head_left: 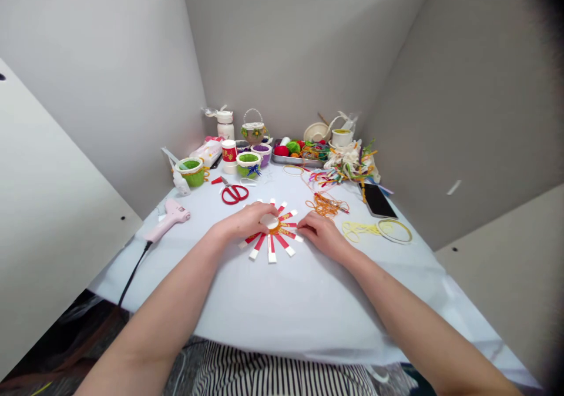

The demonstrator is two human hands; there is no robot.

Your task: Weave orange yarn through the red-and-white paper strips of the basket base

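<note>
We reach forward with both arms bare, our left forearm (176, 296) slanting in from the lower left and our right forearm (396, 305) from the lower right, the two converging ahead of us. Our left hand (249, 220) turns its back upward, thumb and forefinger parted in a curve (how firmly they grip, we cannot tell). Our right hand (324, 233) points inward, fingers curled and bunched near the thumb, apart from our left.
</note>
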